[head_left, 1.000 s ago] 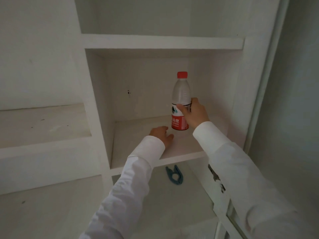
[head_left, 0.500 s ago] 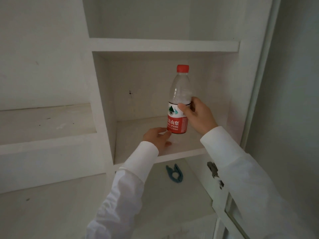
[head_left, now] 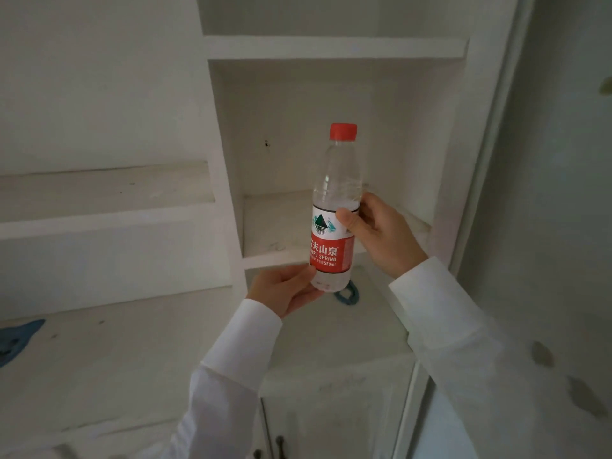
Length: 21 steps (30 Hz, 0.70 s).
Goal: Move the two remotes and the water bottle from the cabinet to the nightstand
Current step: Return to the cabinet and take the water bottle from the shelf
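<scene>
Cabinet: White built-in shelving fills the frame behind both hands; the cubby shelf beyond the fingertips holds nothing that can be seen.

Counter ledge: A pale surface runs below the wrists, with closed doors and dark handles at its lower edge.

Sleeves: Long white cuffs cover both forearms up to the wrists.

Water bottle: Clear plastic, red cap, red-and-white label, upright and clear of the shelf, held in the air in front of the cubby's opening between the two hands.

Right hand: Wrapped around the bottle's middle, thumb laid across the label's top edge, remaining fingers curled behind it.

Left hand: Cupped at the bottle's base, fingertips touching its lower side from beneath; it bears on the bottle rather than gripping anything else.

Blue clip: A small blue piece lies on the ledge just behind the bottle's base, under the right palm.

Remotes: Neither is in view.

Step in hand: Judging by the lifted bottle, it is being drawn out of the cabinet.

Next move: Likely a turn away toward the nightstand, which is out of frame, keeping the bottle upright and setting it down base first.
</scene>
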{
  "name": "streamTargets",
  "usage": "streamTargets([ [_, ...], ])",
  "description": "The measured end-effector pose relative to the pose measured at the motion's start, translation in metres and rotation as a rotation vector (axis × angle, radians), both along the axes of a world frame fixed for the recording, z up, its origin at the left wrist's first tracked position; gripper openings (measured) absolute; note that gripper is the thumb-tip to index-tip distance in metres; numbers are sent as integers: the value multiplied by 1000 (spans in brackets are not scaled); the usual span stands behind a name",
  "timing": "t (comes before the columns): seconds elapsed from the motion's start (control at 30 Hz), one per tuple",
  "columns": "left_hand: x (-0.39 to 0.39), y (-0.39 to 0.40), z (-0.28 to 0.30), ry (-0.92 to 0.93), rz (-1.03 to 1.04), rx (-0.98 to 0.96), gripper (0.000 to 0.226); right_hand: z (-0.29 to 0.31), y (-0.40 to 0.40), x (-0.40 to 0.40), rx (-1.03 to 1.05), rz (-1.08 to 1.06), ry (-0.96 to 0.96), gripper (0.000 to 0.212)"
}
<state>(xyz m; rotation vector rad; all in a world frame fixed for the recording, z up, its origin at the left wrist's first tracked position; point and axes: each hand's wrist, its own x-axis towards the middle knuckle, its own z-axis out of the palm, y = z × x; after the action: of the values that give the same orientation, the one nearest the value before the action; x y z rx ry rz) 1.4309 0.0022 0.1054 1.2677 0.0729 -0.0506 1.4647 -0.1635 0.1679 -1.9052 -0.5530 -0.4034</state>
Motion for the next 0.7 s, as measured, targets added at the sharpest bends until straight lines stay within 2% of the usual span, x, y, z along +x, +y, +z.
streamTargets([
  [0.1,-25,4,-15,17,30,-25,20,-14,4,-20,12,36,26,38],
  [0.7,-176,33,-137,304,298,-196,35,-136,53,-127,-51,312,314,42],
])
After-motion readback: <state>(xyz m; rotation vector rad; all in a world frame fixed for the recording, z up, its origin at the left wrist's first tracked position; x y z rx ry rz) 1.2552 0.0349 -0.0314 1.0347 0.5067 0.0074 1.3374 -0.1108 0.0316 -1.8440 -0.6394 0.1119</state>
